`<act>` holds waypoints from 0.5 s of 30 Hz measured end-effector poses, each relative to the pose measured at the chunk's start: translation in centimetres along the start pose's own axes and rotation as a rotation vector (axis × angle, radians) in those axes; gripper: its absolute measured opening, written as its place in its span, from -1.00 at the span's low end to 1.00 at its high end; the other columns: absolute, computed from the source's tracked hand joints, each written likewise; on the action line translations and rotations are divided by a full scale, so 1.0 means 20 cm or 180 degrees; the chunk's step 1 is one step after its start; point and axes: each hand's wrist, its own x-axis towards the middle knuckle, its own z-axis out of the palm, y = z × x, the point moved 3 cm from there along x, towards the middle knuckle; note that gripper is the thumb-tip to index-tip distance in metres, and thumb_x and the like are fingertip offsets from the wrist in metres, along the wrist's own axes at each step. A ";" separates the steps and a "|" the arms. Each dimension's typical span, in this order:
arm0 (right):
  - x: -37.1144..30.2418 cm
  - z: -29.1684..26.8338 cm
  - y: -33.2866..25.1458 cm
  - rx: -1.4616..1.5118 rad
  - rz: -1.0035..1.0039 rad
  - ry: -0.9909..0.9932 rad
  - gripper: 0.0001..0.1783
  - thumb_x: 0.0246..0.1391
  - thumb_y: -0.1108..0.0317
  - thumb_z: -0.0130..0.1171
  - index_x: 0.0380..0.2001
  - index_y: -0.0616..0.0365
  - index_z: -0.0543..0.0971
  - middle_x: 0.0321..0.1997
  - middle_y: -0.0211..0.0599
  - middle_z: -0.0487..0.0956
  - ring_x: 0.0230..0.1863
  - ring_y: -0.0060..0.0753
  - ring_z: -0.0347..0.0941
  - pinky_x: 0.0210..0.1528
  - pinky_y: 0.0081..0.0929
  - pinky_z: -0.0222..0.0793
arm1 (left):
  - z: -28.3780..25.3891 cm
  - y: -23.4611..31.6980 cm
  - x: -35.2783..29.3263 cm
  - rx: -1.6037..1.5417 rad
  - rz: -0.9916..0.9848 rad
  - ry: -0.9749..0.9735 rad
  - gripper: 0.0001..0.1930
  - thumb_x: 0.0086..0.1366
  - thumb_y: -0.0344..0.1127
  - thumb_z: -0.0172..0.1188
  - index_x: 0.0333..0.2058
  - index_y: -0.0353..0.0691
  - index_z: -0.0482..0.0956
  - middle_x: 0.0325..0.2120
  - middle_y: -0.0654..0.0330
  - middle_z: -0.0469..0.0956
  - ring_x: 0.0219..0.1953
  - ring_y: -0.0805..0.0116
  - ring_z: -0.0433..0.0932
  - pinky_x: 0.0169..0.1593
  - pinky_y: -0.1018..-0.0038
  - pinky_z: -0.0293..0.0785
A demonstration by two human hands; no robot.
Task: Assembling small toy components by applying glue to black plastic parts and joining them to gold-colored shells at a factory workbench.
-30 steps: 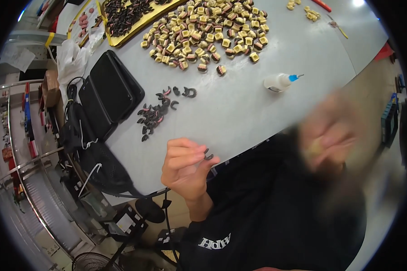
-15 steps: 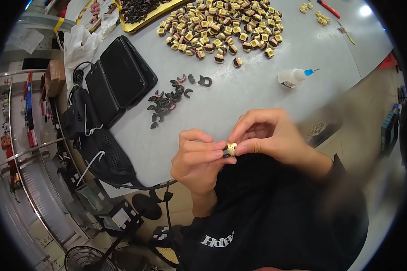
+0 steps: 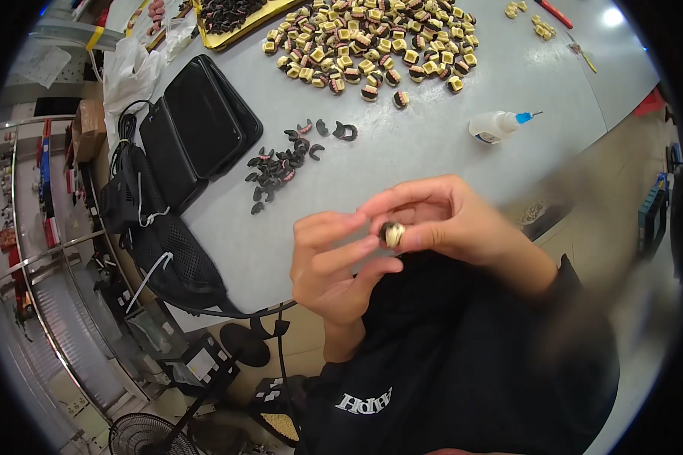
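Note:
A small cream-and-black piece (image 3: 392,234), rounded like a toy mouth, is pinched between the thumb and fingers of my right hand (image 3: 455,220). Its cream side faces the thumb and its dark side faces left. My left hand (image 3: 330,265) is open just beside it, thumb and fingers apart; whether a fingertip touches the piece I cannot tell. Ahead and to the left lie several loose black arched pieces (image 3: 284,163), some with pink edges. A large heap of similar cream-and-black pieces (image 3: 368,45) covers the far part of the grey table (image 3: 410,152).
A white squeeze bottle (image 3: 493,127) with a blue needle tip stands at the right. On the left are a black case (image 3: 197,121), a black mesh bag (image 3: 174,258) and cables. A yellow tray (image 3: 243,34) of dark parts sits farther back. A red-handled tool (image 3: 554,14) lies far right.
My left fingers have come off the piece and spread apart. My right hand has moved slightly left and up, keeping the piece, which has turned.

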 end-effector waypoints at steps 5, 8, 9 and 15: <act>0.03 -0.06 0.01 0.0480 -0.0678 0.0055 -0.61 0.02 0.36 0.19 -0.11 0.35 0.43 -0.20 -0.17 0.50 -0.22 -0.47 0.43 -0.13 -0.61 0.33 | -0.02 -0.01 0.01 -0.0104 -0.0148 0.0147 -0.79 0.02 -0.26 0.31 -0.42 -0.25 0.55 -0.35 0.10 0.52 -0.27 0.21 0.41 -0.21 0.40 0.35; 0.02 -0.09 0.01 0.0541 -0.0763 -0.0167 -0.58 0.04 0.28 0.18 -0.10 0.36 0.43 -0.23 -0.18 0.50 -0.26 -0.45 0.43 -0.16 -0.58 0.34 | -0.02 -0.01 0.00 0.0003 -0.0199 -0.0194 -0.79 0.16 -0.23 0.19 -0.40 -0.29 0.52 -0.32 0.06 0.46 -0.22 0.22 0.38 -0.14 0.38 0.29; 0.03 -0.11 0.02 0.0542 -0.0771 -0.0158 -0.58 0.04 0.28 0.18 -0.10 0.36 0.43 -0.23 -0.18 0.50 -0.26 -0.45 0.43 -0.16 -0.58 0.34 | -0.02 -0.01 0.00 0.0010 -0.0214 -0.0225 -0.80 0.16 -0.25 0.19 -0.40 -0.29 0.52 -0.31 0.06 0.46 -0.22 0.22 0.38 -0.14 0.38 0.29; 0.02 -0.10 -0.01 0.0250 -0.0796 -0.0211 -0.57 0.05 0.30 0.16 -0.08 0.37 0.40 -0.29 -0.18 0.52 -0.26 -0.46 0.43 -0.17 -0.57 0.34 | -0.02 -0.02 -0.01 -0.0015 -0.0268 -0.0266 -0.83 0.14 -0.30 0.19 -0.42 -0.30 0.51 -0.28 0.06 0.45 -0.21 0.21 0.37 -0.11 0.36 0.28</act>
